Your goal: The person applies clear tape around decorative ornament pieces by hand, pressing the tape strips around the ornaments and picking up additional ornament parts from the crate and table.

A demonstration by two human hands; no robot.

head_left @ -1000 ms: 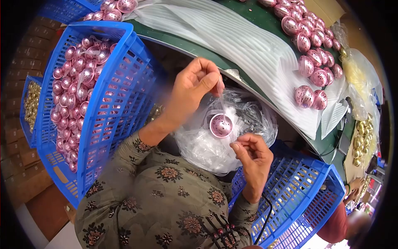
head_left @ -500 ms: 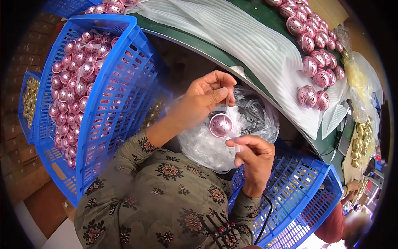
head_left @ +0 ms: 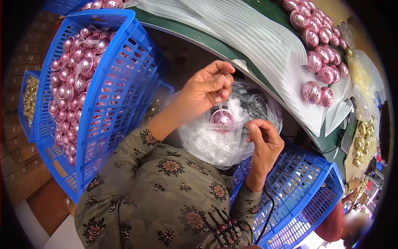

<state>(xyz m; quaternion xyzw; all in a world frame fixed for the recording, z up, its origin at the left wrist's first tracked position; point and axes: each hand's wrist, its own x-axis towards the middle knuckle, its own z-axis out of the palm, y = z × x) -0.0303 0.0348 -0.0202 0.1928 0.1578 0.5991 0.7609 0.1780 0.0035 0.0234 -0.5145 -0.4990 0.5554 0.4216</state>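
A shiny pink bauble (head_left: 222, 120) with dark markings hangs between my hands, above a clear plastic bag (head_left: 199, 145) full of pale see-through strips. My left hand (head_left: 210, 84) is up and left of the bauble, thumb and fingers pinched together on what looks like a thin clear ribbon, hard to make out. To the bauble's right, my right hand (head_left: 266, 143) is pinched shut on the end of a clear ribbon (head_left: 239, 123) that runs toward the bauble. Where the ribbon meets the bauble is blurred.
A blue basket (head_left: 108, 79) of pink baubles stands at left. Another blue basket (head_left: 296, 182) is at right. Baubles (head_left: 313, 62) lie on the green table (head_left: 257, 12) beside white foam sheeting (head_left: 248, 39). Gold ornaments (head_left: 363, 141) and a co-worker's sleeve (head_left: 331, 224) are farther right.
My left hand has risen slightly and moved a little left. My right hand has shifted right and up, away from the bauble, drawing the clear ribbon out sideways. The bauble has turned.
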